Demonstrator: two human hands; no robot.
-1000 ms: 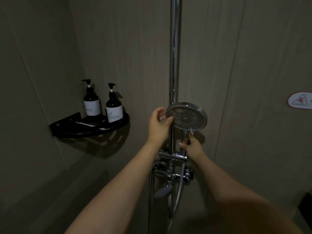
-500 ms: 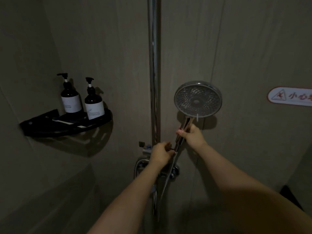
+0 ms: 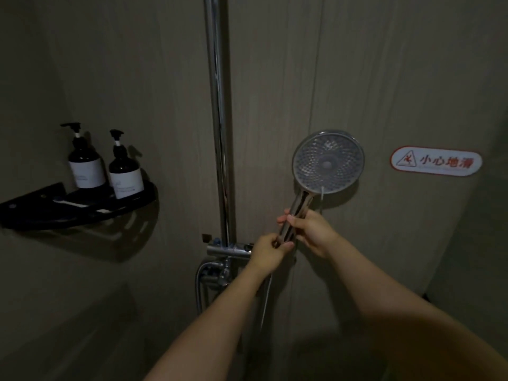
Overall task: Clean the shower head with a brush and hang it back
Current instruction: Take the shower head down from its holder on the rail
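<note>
A round chrome shower head with a dimpled spray face points toward me, off its holder and to the right of the vertical chrome rail. My right hand grips the upper part of its handle. My left hand grips the handle's lower end, just right of the holder and valve bar. A thin white stick juts up from my right hand beside the handle; I cannot tell if it is the brush. The hose hangs below my left hand.
A black corner shelf on the left wall carries two dark pump bottles. A red-and-white slip warning sign is stuck on the right wall. The tap fittings and a looped hose sit under the valve bar.
The shower head came off the rail holder and moved right and up. My left hand left the head's rim and now holds the handle's lower end. The view shifted right.
</note>
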